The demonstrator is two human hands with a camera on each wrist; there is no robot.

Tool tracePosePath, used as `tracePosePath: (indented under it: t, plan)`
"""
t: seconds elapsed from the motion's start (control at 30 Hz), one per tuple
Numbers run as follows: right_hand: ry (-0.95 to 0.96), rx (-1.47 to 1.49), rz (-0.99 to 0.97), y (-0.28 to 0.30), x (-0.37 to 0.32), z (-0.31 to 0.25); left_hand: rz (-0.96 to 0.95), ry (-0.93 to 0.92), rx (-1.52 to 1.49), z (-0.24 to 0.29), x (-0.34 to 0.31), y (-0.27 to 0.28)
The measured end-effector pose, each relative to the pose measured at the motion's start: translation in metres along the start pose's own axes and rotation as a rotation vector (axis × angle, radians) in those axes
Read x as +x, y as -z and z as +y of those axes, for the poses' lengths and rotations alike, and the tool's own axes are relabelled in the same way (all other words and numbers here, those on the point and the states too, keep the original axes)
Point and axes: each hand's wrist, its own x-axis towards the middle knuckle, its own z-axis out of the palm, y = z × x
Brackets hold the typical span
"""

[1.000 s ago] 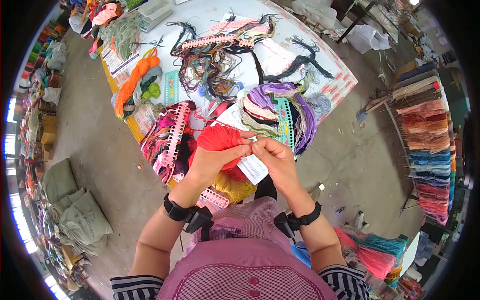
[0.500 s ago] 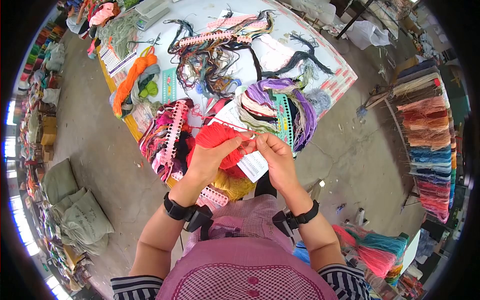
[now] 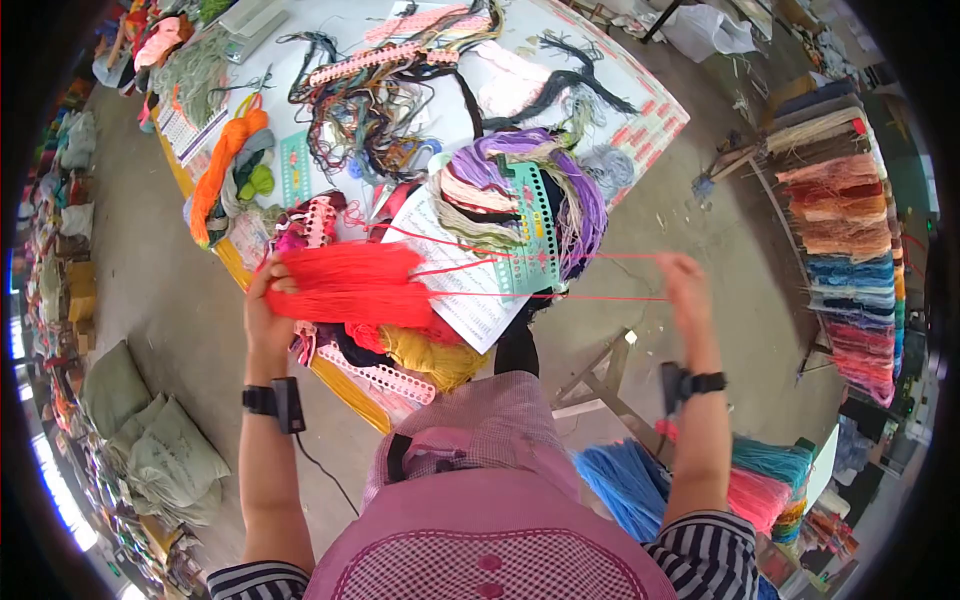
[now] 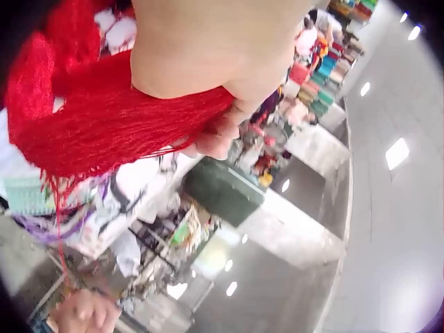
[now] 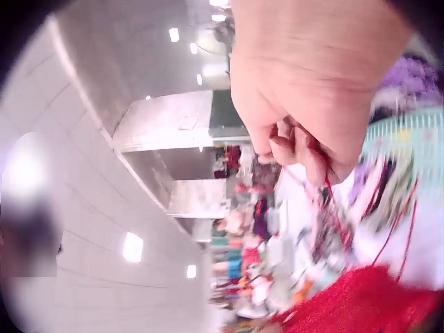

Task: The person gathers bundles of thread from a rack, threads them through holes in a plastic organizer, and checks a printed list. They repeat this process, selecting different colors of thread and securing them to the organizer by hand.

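In the head view my left hand (image 3: 267, 312) grips one end of a bright red skein of yarn (image 3: 360, 283), its fingers curled round it. Off to the right, my right hand (image 3: 686, 290) pinches red strands (image 3: 560, 296) that run taut from the skein across the table edge. The right wrist view shows curled fingers (image 5: 305, 152) with a red strand coming out between them. Below the skein lie a yellow hank (image 3: 432, 357) and a printed paper sheet (image 3: 470, 300). The strands pass over a green punched card (image 3: 530, 225) hung with purple and cream yarn.
Tangled dark threads on a pink punched card (image 3: 365, 65) lie farther back on the white table (image 3: 290, 95). An orange hank (image 3: 225, 165) rests by the left edge. A rack of coloured yarn (image 3: 845, 240) stands at right, blue yarn (image 3: 620, 480) below.
My hands have moved wide apart from close together. The left went left with the red skein, now stretched lengthwise; the right went far right, drawing strands out taut.
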Motion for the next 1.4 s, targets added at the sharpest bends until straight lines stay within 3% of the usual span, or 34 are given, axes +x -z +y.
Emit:
tracePosePath:
  t: [0.03, 0.07, 0.1, 0.13, 0.17, 0.2, 0.23, 0.27, 0.3, 0.33, 0.37, 0.4, 0.43, 0.47, 0.5, 0.53, 0.6, 0.7, 0.83, 0.97, 1.03, 1.17, 1.4]
  plan:
    - [0.253, -0.144, 0.205, 0.049, 0.014, 0.041, 0.004, 0.008, 0.002, 0.012, 0.001, 0.015]
    - [0.187, -0.176, 0.394, 0.114, 0.043, 0.091, -0.004, -0.024, -0.012, 0.023, 0.003, 0.028]
    - [0.111, -0.107, 0.625, 0.152, 0.040, 0.091, -0.013, -0.057, -0.026, 0.031, 0.005, 0.043]
    - [0.092, 0.050, 0.753, 0.178, 0.037, 0.085, -0.222, 0.001, -0.146, 0.033, 0.009, 0.062]
    - [0.074, 0.208, 0.877, 0.196, 0.036, 0.075, -0.219, 0.004, -0.146, 0.022, 0.003, 0.040]
    - [0.068, 0.203, 0.877, 0.193, 0.037, 0.062, -0.309, -0.002, -0.047, 0.000, -0.012, -0.005]
    - [0.262, 0.307, 0.811, 0.171, 0.036, 0.042, -0.397, -0.003, 0.053, -0.028, -0.021, -0.037]
    - [0.453, 0.411, 0.738, 0.146, 0.039, 0.031, -0.290, -0.031, 0.156, -0.058, -0.019, -0.048]
    - [0.475, 0.304, 0.655, 0.125, 0.048, 0.038, -0.370, -0.013, 0.316, -0.083, -0.006, -0.045]
    - [0.495, 0.200, 0.571, 0.098, 0.060, 0.052, -0.441, 0.141, 0.543, -0.099, 0.013, -0.041]
    - [0.497, 0.366, 0.514, 0.057, 0.073, 0.067, -0.122, 0.326, 0.589, -0.131, 0.017, -0.062]
    - [0.168, -0.216, 0.483, -0.006, 0.046, 0.020, -0.200, 0.450, 0.577, -0.159, 0.026, -0.071]
    - [0.542, 0.393, 0.157, -0.039, 0.070, 0.090, -0.268, 0.489, 0.615, -0.188, 0.034, -0.080]
    - [0.592, -0.136, 0.198, -0.077, 0.064, 0.096, -0.260, 0.545, 0.658, -0.214, 0.043, -0.086]
    - [0.490, -0.082, 0.121, -0.115, 0.039, 0.056, -0.128, 0.556, 0.721, -0.235, 0.047, -0.097]
    - [0.633, -0.300, 0.086, -0.137, 0.035, 0.053, -0.148, 0.584, 0.709, -0.253, 0.057, -0.089]
    - [0.323, -0.015, -0.036, -0.171, 0.026, 0.055, -0.064, 0.646, 0.699, -0.277, 0.066, -0.094]
    - [0.197, -0.037, -0.139, -0.189, 0.034, 0.064, 0.025, 0.709, 0.650, -0.294, 0.077, -0.088]
    - [0.432, -0.202, 0.038, -0.197, 0.034, 0.061, -0.012, 0.651, 0.658, -0.296, 0.074, -0.088]
    - [0.635, -0.182, -0.013, -0.199, 0.025, 0.053, -0.083, 0.571, 0.767, -0.290, 0.071, -0.088]
    - [0.396, -0.005, -0.083, -0.195, 0.019, 0.045, -0.123, 0.510, 0.823, -0.291, 0.075, -0.082]
    - [0.215, 0.109, -0.204, -0.193, 0.023, 0.049, -0.122, 0.383, 0.982, -0.298, 0.073, -0.092]
    - [0.228, 0.077, -0.125, -0.194, 0.022, 0.046, 0.052, 0.509, 1.087, -0.287, 0.077, -0.098]
